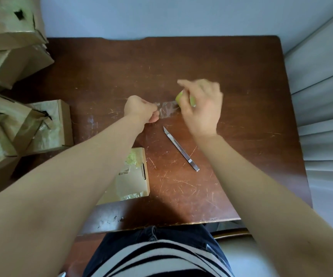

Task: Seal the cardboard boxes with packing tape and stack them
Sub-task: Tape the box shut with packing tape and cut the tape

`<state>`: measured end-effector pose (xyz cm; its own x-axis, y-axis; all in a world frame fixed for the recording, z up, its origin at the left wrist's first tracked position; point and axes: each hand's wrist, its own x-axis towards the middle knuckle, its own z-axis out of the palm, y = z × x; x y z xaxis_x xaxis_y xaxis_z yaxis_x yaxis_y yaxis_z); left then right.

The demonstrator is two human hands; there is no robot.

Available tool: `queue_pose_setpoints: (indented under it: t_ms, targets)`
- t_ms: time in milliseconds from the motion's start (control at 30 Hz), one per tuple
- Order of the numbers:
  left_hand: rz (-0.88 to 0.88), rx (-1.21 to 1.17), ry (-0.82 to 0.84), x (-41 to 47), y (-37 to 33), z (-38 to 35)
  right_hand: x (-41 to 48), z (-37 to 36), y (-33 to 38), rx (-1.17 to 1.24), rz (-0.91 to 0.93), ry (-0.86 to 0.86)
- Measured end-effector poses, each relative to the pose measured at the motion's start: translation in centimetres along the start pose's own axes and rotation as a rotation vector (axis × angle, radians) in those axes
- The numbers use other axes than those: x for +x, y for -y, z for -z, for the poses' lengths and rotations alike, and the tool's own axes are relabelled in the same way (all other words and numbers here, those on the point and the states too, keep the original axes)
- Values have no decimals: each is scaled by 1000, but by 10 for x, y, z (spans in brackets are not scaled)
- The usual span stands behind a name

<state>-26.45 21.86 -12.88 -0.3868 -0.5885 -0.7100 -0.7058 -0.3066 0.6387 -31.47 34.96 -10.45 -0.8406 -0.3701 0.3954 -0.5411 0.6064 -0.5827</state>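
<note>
Above the middle of the brown table, my right hand grips a roll of clear packing tape, mostly hidden by its fingers. A short strip of clear tape stretches from the roll to my left hand, which pinches its free end. A small flat cardboard box lies near the table's front edge, partly under my left forearm. It bears patches of old tape.
A metal utility knife lies on the scratched table just below my hands, blade pointing away. Several cardboard boxes are piled at the left, off the table's edge. A pale curtain hangs at the right.
</note>
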Motion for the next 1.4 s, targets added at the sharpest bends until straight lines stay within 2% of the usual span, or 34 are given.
queue_pose_setpoints:
  t_ms: [33,100,133,167,400,600,733,833,900,1000,1067,1167,1267,1400]
  targets:
    - [-4,10,-3,1,0,0,12,0,-6,-101,22,73]
    - [-17,31,-8,0,0,1,30,-2,-16,-296,-96,453]
    - [-19,27,-2,-2,0,1,35,-3,-22,-325,-158,603]
    - [-20,23,3,-3,-1,2,39,-4,-26,-313,-194,671]
    - [-66,133,3,-6,-12,2,49,-2,-32,-278,-230,695]
    - [-98,125,45,-22,-44,3,55,0,-32,-330,-232,755]
    - [-151,165,85,-29,-71,34,55,1,-33,-172,-398,761]
    - [-109,216,134,-34,-68,60,51,-1,-31,-126,-386,754]
    - [-84,197,146,-34,-62,67,47,-2,-30,-12,-433,698]
    - [-103,150,118,-35,-59,76,46,6,-30,362,-622,604]
    - [-121,133,114,-36,-61,84,50,19,-31,526,-711,576]
    - [-125,154,150,-39,-65,92,54,38,-32,738,-750,623]
    - [-136,196,161,-43,-66,96,52,55,-34,959,-722,760]
    - [-136,146,143,-44,-64,105,43,70,-39,1330,-678,841]
